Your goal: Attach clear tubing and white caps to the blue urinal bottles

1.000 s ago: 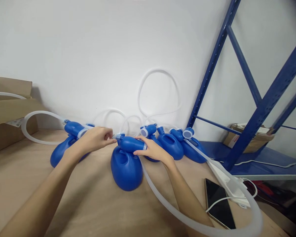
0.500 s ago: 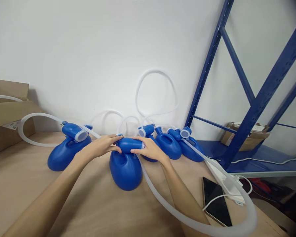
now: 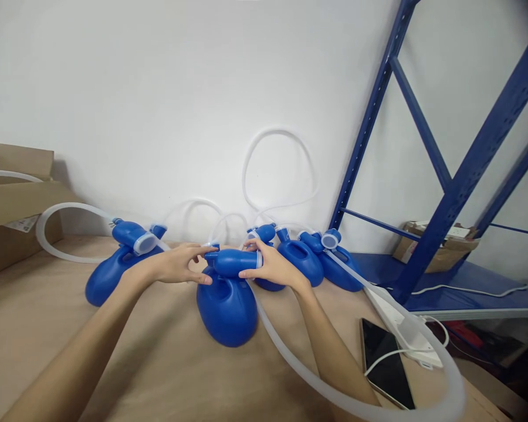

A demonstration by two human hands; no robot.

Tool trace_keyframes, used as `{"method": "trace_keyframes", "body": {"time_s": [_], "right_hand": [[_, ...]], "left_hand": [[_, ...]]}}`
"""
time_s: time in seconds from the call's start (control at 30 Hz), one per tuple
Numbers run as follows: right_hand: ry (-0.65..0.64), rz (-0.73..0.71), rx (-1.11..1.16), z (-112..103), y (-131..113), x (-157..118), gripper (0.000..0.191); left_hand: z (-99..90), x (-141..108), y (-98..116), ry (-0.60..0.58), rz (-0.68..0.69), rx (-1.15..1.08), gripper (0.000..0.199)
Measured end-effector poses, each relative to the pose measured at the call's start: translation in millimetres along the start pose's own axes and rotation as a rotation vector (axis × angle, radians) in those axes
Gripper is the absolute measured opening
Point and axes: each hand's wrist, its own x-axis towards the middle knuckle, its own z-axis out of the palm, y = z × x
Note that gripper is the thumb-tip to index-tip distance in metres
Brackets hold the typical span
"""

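Note:
A blue cylindrical piece with a white rim at its right end lies across the top of a blue bottle near the middle. My right hand grips the rimmed end between thumb and fingers. At the narrow left end is my left hand, its thumb and fingers apart, fingertips close to the nozzle; whether they touch it is hard to tell. A translucent hose curves from behind the bottle to the lower right.
Another blue bottle sits at left, beside a cardboard box. Several blue bottles stand behind at right. A phone and a white power strip lie near a blue rack.
My left hand has loosened and drawn slightly left, its thumb lower and off the cylindrical piece. The piece and bottle appear slightly lower and to the right.

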Motion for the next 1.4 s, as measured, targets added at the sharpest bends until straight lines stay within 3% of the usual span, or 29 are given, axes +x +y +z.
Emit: {"method": "trace_keyframes", "body": {"time_s": [0.17,0.3,0.47,0.73,1.03,1.13,1.23,1.33,1.4], "right_hand": [[-0.028,0.081,0.237,2,4,1,0.05],[-0.055,0.072,0.375,7,3,2,0.049],[-0.073,0.063,0.47,10,5,3,0.054],[-0.1,0.06,0.612,15,6,5,0.057],[-0.153,0.082,0.858,22,29,2,0.058],[-0.185,0.079,0.873,20,34,1,0.058],[-0.258,0.061,0.838,13,36,1,0.082],[-0.346,0.077,0.672,0,37,-1,0.104],[-0.376,0.083,0.472,-10,36,-3,0.101]], "left_hand": [[11.8,2,21,0.092,0.111,0.025,0.096],[28.7,13,31,0.186,0.183,0.187,0.096],[39.9,22,27,0.305,0.216,0.326,0.073],[44.2,25,21,0.388,0.295,0.317,0.066],[45.6,25,17,0.431,0.336,0.189,0.063],[42.8,26,17,0.381,0.316,0.192,0.065],[38.0,24,20,0.327,0.265,0.227,0.07],[32.3,21,22,0.298,0.21,0.236,0.073],[28.4,18,23,0.281,0.175,0.232,0.073]]}}
